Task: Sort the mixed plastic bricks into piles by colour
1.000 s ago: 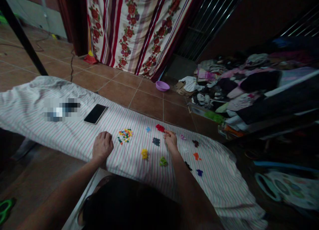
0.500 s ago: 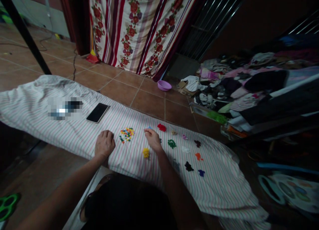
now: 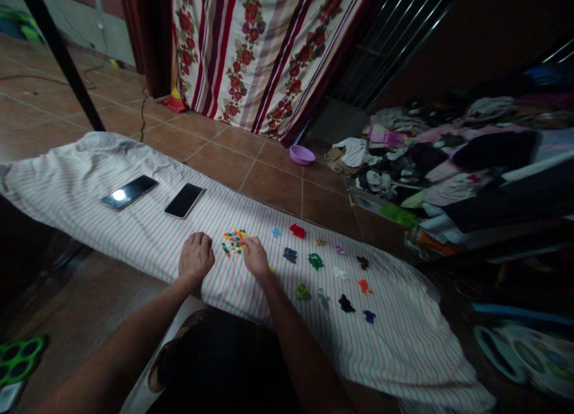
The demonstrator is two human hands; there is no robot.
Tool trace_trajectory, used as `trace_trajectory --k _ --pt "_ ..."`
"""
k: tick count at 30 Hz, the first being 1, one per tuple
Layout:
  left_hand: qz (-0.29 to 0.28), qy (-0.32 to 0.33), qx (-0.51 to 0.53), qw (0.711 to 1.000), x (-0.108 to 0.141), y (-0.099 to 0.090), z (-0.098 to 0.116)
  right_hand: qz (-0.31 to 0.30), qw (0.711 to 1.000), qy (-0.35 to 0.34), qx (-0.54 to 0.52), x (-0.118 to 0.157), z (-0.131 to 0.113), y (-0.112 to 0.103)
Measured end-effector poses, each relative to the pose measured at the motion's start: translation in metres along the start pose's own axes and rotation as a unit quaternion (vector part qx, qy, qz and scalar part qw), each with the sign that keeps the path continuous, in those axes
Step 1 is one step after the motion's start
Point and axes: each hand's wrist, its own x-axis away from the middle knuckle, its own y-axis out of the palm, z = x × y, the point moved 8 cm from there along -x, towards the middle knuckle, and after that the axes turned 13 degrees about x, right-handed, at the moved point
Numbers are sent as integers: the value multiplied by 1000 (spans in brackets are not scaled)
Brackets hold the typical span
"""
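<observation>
I look down on a striped cloth covering a long tabletop. My right hand reaches into a small heap of mixed coloured beads, its fingertips pinched at the heap's near edge; I cannot tell whether a bead sits between them. My left hand rests beside the heap as a loose fist, holding nothing that I can see. To the right lie small sorted clusters, apart from each other: red, dark blue-grey, green, black and orange. Two phones lie further left. I judge the beads tiny, hard, very light and quick to roll or scatter, so each is best taken singly by a fingertip pinch across its sides.
</observation>
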Motion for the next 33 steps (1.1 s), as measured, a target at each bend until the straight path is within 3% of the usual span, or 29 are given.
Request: trace_trajectory --k 7,17,27,33 --pt "0 -5 6 1000 0 1 -1 23 999 -6 -22 10 -2 0" --pt "-7 -10 12 1000 0 0 0 -10 1000 14 19 1 -7 -5" --pt "-13 -16 17 1000 -1 -4 2 -36 999 -21 21 0 -11 3" --pt "-12 -9 15 1000 -1 -2 1 -43 997 40 52 -9 -7 -3"
